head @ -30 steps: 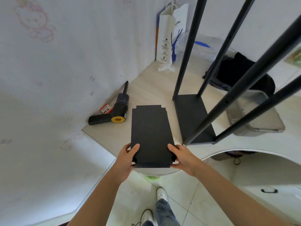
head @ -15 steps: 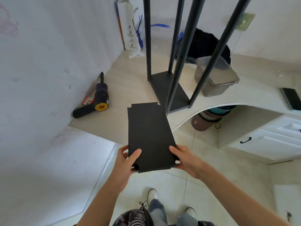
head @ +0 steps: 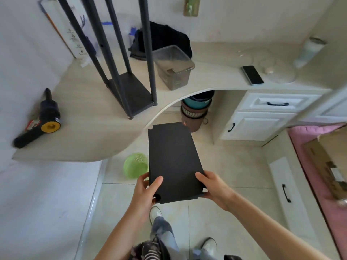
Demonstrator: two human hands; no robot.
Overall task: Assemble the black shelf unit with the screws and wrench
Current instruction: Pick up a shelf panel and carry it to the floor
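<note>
A flat black shelf panel (head: 173, 158) with notched corners hangs over the floor, off the desk. My left hand (head: 148, 188) grips its near left corner, thumb on top. My right hand (head: 212, 186) grips its near right corner. The black shelf frame (head: 131, 91), a bottom shelf with several upright poles, stands on the beige desk (head: 90, 132). A black and yellow electric screwdriver (head: 41, 119) lies on the desk's left end by the wall. No screws or wrench show.
A clear plastic bin (head: 174, 68), a black bag (head: 161, 38) and a phone (head: 252, 75) sit on the desk. Under it stand stacked buckets (head: 195, 111) and a green basket (head: 136, 165). White drawers (head: 262, 117) are at right; a cardboard box (head: 326, 166) lies on pink fabric.
Both hands have carried the panel off the desk toward me and to the right, so it now hangs over the floor. The view has swung right and pulled back.
</note>
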